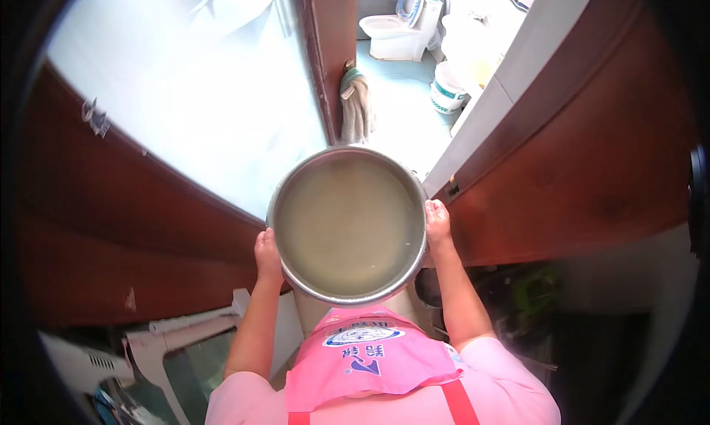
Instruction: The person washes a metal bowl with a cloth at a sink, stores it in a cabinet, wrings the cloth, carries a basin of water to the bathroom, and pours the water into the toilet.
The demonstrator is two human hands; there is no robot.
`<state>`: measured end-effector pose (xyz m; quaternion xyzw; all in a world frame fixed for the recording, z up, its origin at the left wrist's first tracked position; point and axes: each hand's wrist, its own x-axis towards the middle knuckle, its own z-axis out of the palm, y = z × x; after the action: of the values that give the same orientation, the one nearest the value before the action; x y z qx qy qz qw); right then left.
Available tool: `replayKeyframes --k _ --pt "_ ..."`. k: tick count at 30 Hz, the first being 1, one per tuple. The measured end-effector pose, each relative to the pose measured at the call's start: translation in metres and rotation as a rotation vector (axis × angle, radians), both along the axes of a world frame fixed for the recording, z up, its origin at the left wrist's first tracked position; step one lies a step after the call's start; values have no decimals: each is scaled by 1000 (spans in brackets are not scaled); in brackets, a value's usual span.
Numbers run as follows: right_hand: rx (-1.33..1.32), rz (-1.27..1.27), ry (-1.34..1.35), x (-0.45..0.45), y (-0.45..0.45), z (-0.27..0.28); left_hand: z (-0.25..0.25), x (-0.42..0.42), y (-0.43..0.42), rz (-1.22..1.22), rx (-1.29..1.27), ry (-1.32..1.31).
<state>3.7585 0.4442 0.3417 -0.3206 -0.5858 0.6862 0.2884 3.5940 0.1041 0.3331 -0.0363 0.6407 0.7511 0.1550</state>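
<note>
A round metal basin filled with cloudy, yellowish water is held level out in front of my body. On its left side my left hand grips the rim, fingers wrapped round the outer wall. My right hand grips the opposite side of the rim, a little farther forward. Parts of the fingers of both hands are hidden beneath or behind the basin. Below the basin hangs the pink apron that I wear.
Ahead is a doorway with a brown frame and a brown door on the right. Beyond it are a toilet, a white bucket and a hanging cloth. A pale, glossy panel stands at the left.
</note>
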Motion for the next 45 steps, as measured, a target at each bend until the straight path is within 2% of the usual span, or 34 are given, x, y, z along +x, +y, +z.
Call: replayKeyframes --k 3,5,7,8,11,16,18,22,24,27,29,31,33,36,39,41,45 --pt "102 -40 -29 21 11 -10 7 15 14 20 -15 16" --pt "63 -38 -19 35 22 -8 11 24 27 26 -22 -16" --pt "94 -22 -29 42 43 13 36 27 49 19 -68 -21" --pt "191 -55 -69 43 54 23 49 25 63 23 -126 -33" --pt "113 -89 -75 39 90 30 61 18 105 33 -9 -96" --pt "83 -79 -149 39 164 19 53 2 167 -60 -131 -35" --pt "74 -126 -188 27 186 27 57 -5 199 -36 -121 -26" --pt "125 -138 -221 -10 241 5 37 -44 250 -57 -142 -15" --pt "129 -141 -189 -26 255 0 27 -62 266 -79 -278 66" --pt "144 -165 -153 -34 252 9 46 -73 272 -68 -318 101" --pt "290 -200 -233 -38 247 23 56 -79 274 -61 -353 128" --pt "180 -193 -246 -50 259 33 63 -91 283 -59 -396 149" --pt "103 -206 -189 -71 274 38 66 -114 297 -52 -295 118" --pt "143 -212 -253 -104 290 55 79 -148 318 -82 -180 22" --pt "171 -202 -263 -133 331 63 67 -173 356 -84 -270 134" --pt "202 -203 -280 -153 346 66 63 -200 375 -85 -254 114" --pt "63 -235 -210 -202 388 71 63 -248 420 -80 -181 60"
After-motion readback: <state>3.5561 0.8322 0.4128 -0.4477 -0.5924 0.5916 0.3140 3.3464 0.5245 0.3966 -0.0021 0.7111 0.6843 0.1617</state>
